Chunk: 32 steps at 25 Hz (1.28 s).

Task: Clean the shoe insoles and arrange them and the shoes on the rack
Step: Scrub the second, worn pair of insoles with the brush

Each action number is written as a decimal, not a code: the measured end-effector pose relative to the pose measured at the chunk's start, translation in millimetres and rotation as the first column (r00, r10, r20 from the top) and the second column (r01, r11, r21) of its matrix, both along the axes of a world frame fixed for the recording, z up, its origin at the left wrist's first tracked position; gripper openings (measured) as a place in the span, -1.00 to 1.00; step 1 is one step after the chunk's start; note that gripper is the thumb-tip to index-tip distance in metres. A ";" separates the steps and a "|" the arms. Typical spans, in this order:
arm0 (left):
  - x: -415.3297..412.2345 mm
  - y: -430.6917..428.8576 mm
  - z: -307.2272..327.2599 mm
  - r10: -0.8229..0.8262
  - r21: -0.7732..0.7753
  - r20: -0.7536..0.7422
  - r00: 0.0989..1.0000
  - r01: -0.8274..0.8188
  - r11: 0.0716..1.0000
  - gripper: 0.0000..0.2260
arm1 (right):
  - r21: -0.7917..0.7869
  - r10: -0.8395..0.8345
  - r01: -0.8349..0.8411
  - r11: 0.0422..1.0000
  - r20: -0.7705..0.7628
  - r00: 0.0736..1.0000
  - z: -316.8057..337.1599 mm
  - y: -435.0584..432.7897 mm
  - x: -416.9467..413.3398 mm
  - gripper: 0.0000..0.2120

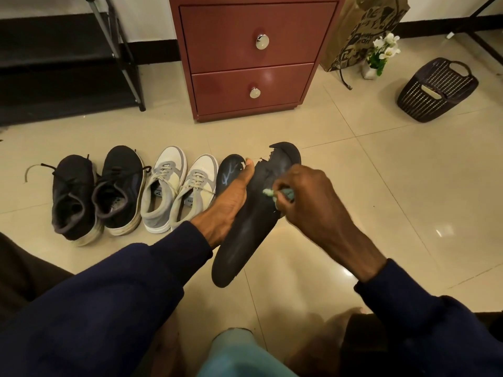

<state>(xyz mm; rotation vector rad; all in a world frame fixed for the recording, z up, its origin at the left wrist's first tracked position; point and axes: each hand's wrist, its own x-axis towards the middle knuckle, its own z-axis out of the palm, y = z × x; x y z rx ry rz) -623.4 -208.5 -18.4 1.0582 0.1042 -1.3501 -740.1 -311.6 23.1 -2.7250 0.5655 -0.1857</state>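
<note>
Nearest the person, well in front of the red-brown drawer cabinet (253, 55), the left hand (231, 197) gripped a dark insole (245, 240) along its left edge, thumb laid up the side and the fingers hidden underneath. The insole hung clear of the tiled floor (381, 172), heel end towards the person and toe end aimed at the cabinet (that toe end was ragged and torn). The right hand (307, 197) came in from the insole's right side, fingers curled tight round a small greenish cloth (283, 195), which was pressed against the insole's upper face about midway along.

Just behind the left thumb, closer to the cabinet, a second dark insole (227, 172) with pale smears lay flat on the floor, partly hidden by the hand. To the left of it, in a row before the cabinet's front left corner, stood a pair of grey and white shoes (177, 191), then a pair of black shoes (95, 194), all toes pointing towards the wall.

Left of the cabinet stood the black rack (54, 63). Right of the cabinet were a printed paper bag (359, 31), a small pot of white flowers (383, 50) and a dark plastic basket (435, 91).
</note>
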 end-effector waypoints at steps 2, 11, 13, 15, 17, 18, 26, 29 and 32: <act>-4.1 -3.9 7.0 0.014 -0.017 -0.051 0.999 -0.015 1.000 -0.51 | -0.123 -0.142 0.142 0.982 0.008 0.990 -1.3 -14.0 -0.7 -0.89; -6.3 -0.2 4.7 0.013 -0.006 -0.044 0.999 -0.013 1.000 -0.48 | -0.060 -0.082 0.078 0.995 -0.069 0.994 -0.3 -14.8 -3.0 -0.90; -7.3 -2.7 7.4 0.017 -0.004 -0.049 0.999 -0.017 1.000 -0.47 | -0.136 -0.142 0.139 0.981 -0.016 0.990 -2.5 -16.9 -0.8 -0.87; -7.1 -1.9 7.8 -0.001 0.020 0.020 1.000 0.000 1.000 -0.47 | 0.043 -0.010 0.008 0.999 0.050 0.999 -0.5 -0.6 -0.4 -0.94; -6.4 -0.3 5.7 -0.011 0.030 0.028 1.000 0.010 1.000 -0.45 | 0.216 0.118 -0.126 0.968 0.049 0.992 1.2 5.8 -4.6 -0.94; -7.2 0.2 6.0 -0.012 0.015 -0.001 1.000 0.012 1.000 -0.45 | 0.210 0.103 -0.110 0.971 0.045 0.994 0.7 -1.1 -6.0 -0.93; -8.4 -1.2 7.8 -0.017 -0.009 -0.046 0.999 0.017 1.000 -0.52 | 0.055 -0.043 0.032 0.998 0.202 0.978 -7.4 -2.0 -1.9 -0.93; -0.7 1.4 -0.4 -0.014 0.012 -0.006 1.000 0.015 1.000 -0.49 | 0.191 0.164 -0.174 0.966 0.066 0.984 -6.0 12.4 -4.1 -0.92; -7.2 -1.1 3.7 -0.023 -0.011 -0.070 0.997 0.023 1.000 -0.50 | 0.028 -0.104 0.101 0.994 0.121 0.987 -3.4 -25.0 -2.4 -0.92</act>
